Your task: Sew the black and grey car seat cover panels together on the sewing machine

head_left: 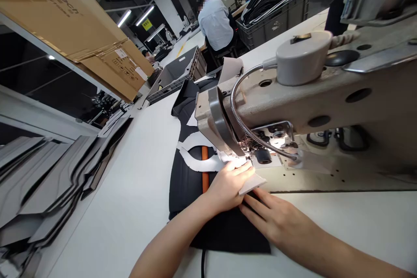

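Head view: black fabric panel (185, 191) under both hands (228, 186)

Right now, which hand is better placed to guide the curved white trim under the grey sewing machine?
Probably the left hand: it touches the curved white trim; the right hand lies farther back.

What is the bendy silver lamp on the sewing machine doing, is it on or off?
On: the bendy silver metal lamp throws bright light onto the grey sewing machine and the left hand.
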`<state>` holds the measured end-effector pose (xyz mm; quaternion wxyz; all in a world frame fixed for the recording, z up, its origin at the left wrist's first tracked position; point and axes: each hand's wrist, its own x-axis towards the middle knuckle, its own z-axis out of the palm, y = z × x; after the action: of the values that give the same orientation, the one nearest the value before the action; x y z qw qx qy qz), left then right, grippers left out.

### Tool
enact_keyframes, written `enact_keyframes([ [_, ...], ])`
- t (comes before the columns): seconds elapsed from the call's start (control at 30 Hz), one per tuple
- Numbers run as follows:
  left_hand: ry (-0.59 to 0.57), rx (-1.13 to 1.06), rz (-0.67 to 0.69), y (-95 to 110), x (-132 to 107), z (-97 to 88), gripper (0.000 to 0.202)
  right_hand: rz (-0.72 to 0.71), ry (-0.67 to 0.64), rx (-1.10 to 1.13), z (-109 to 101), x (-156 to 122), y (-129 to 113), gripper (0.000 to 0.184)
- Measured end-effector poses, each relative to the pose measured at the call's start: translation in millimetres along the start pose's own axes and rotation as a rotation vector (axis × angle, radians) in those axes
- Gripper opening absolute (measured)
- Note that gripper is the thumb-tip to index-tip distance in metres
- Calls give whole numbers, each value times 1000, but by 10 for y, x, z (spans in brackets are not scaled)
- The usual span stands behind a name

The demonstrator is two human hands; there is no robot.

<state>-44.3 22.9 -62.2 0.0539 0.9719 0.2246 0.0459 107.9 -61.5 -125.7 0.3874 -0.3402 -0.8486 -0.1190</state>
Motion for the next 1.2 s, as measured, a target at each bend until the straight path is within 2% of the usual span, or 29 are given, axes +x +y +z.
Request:
enact_keyframes([
  [0.13,31,-145,-155,70,86,-136,23,-39,5,85,-21,-16,-48,30],
  [0.23,84,-286,-316,143,77,-239,26,-152,-18,57,18,-43,-204,29],
  [0.3,88,-265,-298,173,14,-235,30,-214,-29,-21,58,-39,-306,31],
  [0.37,50,-78,-178,188,-77,-165,30,-237,-59,-41,65,-4,-346,32],
  [0.47,13,228,-41,196,-201,-31,34,-158,-215,166,-25,72,-264,35],
  [0.53,26,171,-64,188,-243,-1,37,-48,-329,356,-119,101,-178,39],
  [0.6,44,-56,-149,170,-249,-35,35,17,-374,469,-187,98,-130,45],
  [0.7,63,-327,-275,144,-220,-132,32,7,-333,473,-178,65,-156,57],
  [0.77,60,-378,-289,136,-200,-167,31,-16,-230,344,-116,52,-200,48],
  [0.87,37,-300,-222,129,-199,-145,33,-44,-59,130,-31,60,-231,22],
  [0.93,26,-135,-120,120,-214,-105,36,-60,-6,74,-6,63,-225,24],
  [1.03,35,95,28,92,-235,-68,38,-70,-17,37,20,28,-236,28],
  [1.1,24,91,65,67,-231,-74,38,-82,-28,3,50,-16,-272,32],
  [1.2,-31,-36,53,26,-192,-103,34,-70,-19,-22,100,-72,-330,36],
])
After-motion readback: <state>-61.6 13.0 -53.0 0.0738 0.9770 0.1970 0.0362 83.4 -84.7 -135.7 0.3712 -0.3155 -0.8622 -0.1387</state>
